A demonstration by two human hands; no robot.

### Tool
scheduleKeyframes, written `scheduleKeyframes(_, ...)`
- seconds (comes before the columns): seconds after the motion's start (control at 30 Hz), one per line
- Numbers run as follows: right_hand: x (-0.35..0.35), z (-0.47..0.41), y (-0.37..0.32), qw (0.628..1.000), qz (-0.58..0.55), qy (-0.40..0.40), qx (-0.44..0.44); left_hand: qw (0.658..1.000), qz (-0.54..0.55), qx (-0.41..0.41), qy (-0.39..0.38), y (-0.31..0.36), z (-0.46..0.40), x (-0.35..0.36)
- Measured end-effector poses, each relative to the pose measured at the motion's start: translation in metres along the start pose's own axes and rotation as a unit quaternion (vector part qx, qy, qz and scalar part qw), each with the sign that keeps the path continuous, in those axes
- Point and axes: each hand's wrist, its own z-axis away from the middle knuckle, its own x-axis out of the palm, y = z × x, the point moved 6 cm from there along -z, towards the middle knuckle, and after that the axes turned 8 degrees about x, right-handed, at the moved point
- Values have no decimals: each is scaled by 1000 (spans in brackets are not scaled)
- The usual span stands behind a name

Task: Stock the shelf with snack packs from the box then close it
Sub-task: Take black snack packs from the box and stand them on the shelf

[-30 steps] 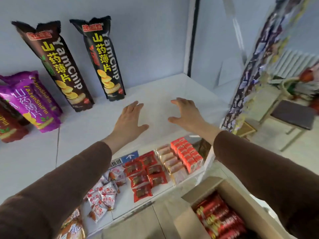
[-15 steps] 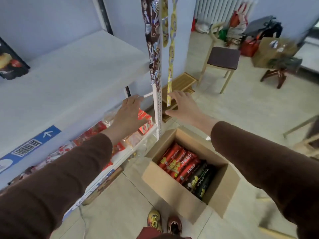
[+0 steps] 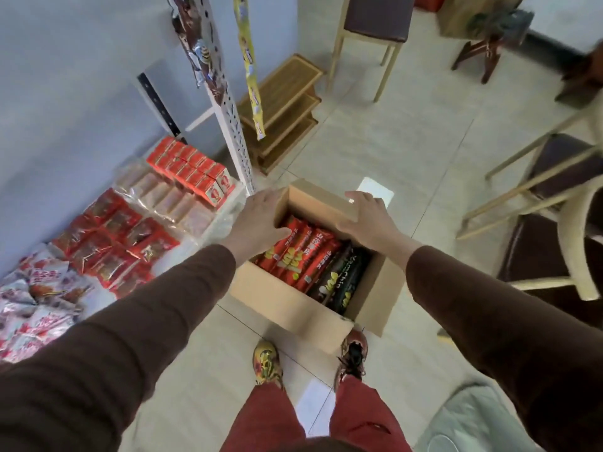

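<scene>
An open cardboard box stands on the floor by my feet. Inside lie several long red snack packs on the left and dark Yam Chip packs on the right. My left hand hovers over the box's far left corner, fingers spread, touching or just above the red packs. My right hand is over the box's far right rim, fingers apart, holding nothing. The low shelf at left carries red boxes, clear-wrapped bars and red sachets.
A white perforated shelf post rises just beyond the box, with snack strips hanging beside it. A low wooden rack sits behind. Wooden chairs stand at the right and far back. My shoes are close to the box's near side.
My view has dropped from the upper shelf to the floor. Both hands have come down from the shelf to the open box, still holding nothing.
</scene>
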Motion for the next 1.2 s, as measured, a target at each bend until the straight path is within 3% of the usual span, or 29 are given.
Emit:
scheduleKeyframes(0.4, 62, -93, 158, 984, -120, -116, 66, 984, 75, -143, -75, 23, -71, 188)
scheduleKeyframes(0.67, 199, -172, 242, 938, -204, -174, 219, 964, 125, -195, -129, -39, -119, 334)
scheduleKeyframes(0.97, 364, -262, 327, 850, -318, -149, 393, 953, 120, -210, -180, -120, -171, 497)
scheduleKeyframes(1.2, 449, -313, 374, 813, -339, -95, 463, 953, 106, -196, -204, -155, -202, 592)
